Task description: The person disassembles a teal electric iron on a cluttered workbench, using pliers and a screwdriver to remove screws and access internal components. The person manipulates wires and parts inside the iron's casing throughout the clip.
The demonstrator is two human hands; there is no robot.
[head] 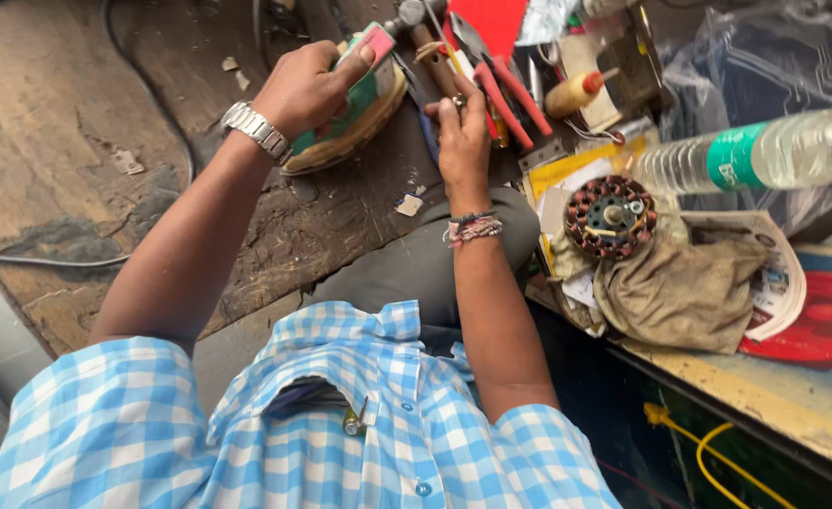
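Observation:
My left hand (304,87), with a metal watch at the wrist, grips a small green and pink appliance body on a tan rounded base (354,118) that rests on the worn wooden floor. My right hand (463,137), with thread bracelets at the wrist, reaches among tools at the top centre; its fingers pinch a thin tool whose kind I cannot tell. Red-handled pliers (510,99) lie right beside that hand.
A copper-wound motor stator (610,217) sits on a brown cloth (680,287) at the right. A clear plastic bottle (765,155) lies behind it, next to a small glue bottle (576,91), papers and a red disc (826,320). A dark cable (48,259) crosses the left floor.

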